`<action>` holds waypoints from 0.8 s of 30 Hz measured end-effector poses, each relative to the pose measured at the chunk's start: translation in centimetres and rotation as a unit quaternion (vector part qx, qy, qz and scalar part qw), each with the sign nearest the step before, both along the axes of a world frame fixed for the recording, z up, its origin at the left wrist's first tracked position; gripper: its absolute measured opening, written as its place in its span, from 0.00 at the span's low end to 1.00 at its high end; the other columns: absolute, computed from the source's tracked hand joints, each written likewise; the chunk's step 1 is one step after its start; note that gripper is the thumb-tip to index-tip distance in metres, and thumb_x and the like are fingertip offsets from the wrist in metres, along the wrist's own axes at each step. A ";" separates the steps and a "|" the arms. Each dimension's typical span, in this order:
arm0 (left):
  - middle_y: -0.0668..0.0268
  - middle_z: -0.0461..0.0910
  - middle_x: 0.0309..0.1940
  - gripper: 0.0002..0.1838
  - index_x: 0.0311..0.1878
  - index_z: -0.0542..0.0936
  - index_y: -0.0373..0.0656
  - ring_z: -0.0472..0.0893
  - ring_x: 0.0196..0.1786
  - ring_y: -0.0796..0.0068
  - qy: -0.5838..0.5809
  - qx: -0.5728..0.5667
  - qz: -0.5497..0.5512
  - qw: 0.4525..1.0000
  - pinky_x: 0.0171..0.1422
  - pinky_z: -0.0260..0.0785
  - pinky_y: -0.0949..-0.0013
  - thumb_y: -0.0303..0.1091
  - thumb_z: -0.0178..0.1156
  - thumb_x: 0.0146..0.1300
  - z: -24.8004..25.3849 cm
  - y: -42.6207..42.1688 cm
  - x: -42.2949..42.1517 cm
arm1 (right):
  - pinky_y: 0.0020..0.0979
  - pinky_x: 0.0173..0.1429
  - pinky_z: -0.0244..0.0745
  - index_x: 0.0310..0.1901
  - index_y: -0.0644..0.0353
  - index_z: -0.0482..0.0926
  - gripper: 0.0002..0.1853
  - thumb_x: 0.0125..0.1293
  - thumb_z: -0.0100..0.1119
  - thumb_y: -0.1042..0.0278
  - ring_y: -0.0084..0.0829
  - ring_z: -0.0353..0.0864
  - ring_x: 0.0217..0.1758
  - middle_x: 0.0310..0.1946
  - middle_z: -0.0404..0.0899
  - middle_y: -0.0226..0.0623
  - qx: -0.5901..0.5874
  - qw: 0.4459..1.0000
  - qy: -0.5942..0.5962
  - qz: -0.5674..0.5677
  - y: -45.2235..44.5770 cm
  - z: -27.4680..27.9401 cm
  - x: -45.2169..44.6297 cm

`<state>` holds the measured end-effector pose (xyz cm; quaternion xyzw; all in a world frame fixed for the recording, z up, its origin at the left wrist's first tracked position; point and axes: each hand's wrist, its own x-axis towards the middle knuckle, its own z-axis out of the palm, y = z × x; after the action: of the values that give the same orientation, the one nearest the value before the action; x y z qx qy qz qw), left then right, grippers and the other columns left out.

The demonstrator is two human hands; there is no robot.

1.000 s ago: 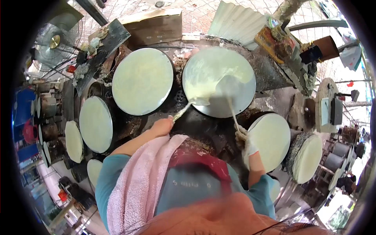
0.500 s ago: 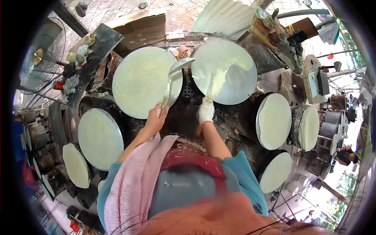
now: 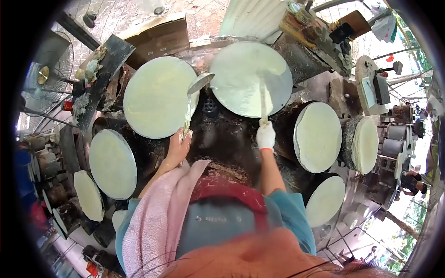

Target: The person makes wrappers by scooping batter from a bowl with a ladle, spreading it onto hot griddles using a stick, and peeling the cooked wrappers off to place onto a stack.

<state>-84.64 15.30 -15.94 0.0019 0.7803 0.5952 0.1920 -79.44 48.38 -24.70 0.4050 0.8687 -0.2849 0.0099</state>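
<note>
My bare left hand (image 3: 179, 146) is wrapped round the batter-coated handle of a ladle (image 3: 200, 83). The ladle's bowl overlaps the right edge of the left round griddle (image 3: 157, 97), which is covered in pale batter. In a white glove with an orange cuff, my right hand (image 3: 265, 136) grips a narrow, batter-smeared spreader (image 3: 265, 99). Its blade lies over the right round griddle (image 3: 232, 69), where wet batter covers the left side and part of the top. Bare grey metal shows on the right. The blade's exact outline blends into the batter.
More batter-covered round plates stand on both sides, including a left one (image 3: 113, 164) and a right one (image 3: 317, 137). A cardboard box (image 3: 160, 39) sits behind the griddles. At the far left is a fan (image 3: 44, 74). Another person (image 3: 411, 183) appears far right.
My right hand and the spreader have moved rightward across the right griddle, and batter covers more of it. The ladle stays over the left griddle's edge. The whole view has shifted slightly.
</note>
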 end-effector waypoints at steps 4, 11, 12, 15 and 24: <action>0.72 0.68 0.18 0.08 0.34 0.72 0.36 0.64 0.23 0.84 0.011 -0.011 0.006 1.000 0.26 0.59 0.73 0.31 0.54 0.68 1.0 3.8 1.7 | 0.50 0.39 0.74 0.34 0.64 0.75 0.19 0.70 0.44 0.55 0.56 0.81 0.36 0.29 0.80 0.58 -0.236 0.968 0.072 0.054 3.2 1.2 -0.5; 0.74 0.67 0.18 0.10 0.31 0.71 0.39 0.63 0.23 0.86 -0.023 -0.023 0.058 0.998 0.25 0.57 0.74 0.32 0.53 0.69 3.0 8.1 5.0 | 0.51 0.36 0.75 0.41 0.60 0.72 0.13 0.68 0.45 0.58 0.55 0.81 0.32 0.27 0.80 0.54 0.058 0.983 -0.005 0.172 9.8 1.2 3.6; 0.74 0.67 0.18 0.10 0.31 0.71 0.39 0.63 0.22 0.86 -0.021 -0.028 0.057 0.998 0.25 0.57 0.74 0.32 0.53 0.69 3.3 8.7 5.3 | 0.52 0.36 0.75 0.39 0.61 0.73 0.13 0.68 0.45 0.59 0.56 0.80 0.32 0.27 0.81 0.54 0.092 0.980 0.011 0.178 11.6 1.0 2.0; 0.74 0.67 0.18 0.10 0.31 0.70 0.40 0.64 0.22 0.86 -0.034 -0.030 0.054 0.997 0.25 0.57 0.75 0.33 0.53 0.69 3.8 10.1 5.7 | 0.51 0.36 0.74 0.35 0.64 0.74 0.14 0.67 0.45 0.61 0.55 0.80 0.33 0.28 0.80 0.56 0.068 0.968 0.162 0.180 15.1 -5.9 -1.3; 0.74 0.65 0.14 0.11 0.30 0.68 0.43 0.64 0.14 0.86 -0.053 -0.020 0.016 0.998 0.16 0.54 0.76 0.33 0.51 0.70 4.7 12.3 4.4 | 0.37 0.36 0.80 0.67 0.55 0.64 0.23 0.72 0.41 0.61 0.39 0.84 0.34 0.59 0.74 0.45 0.221 0.943 -0.070 0.238 14.0 -2.8 -0.4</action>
<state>-80.27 27.65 -11.28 -0.0459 0.7806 0.5817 0.2240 -79.82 62.37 -27.52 0.1978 0.9780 -0.0461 0.0484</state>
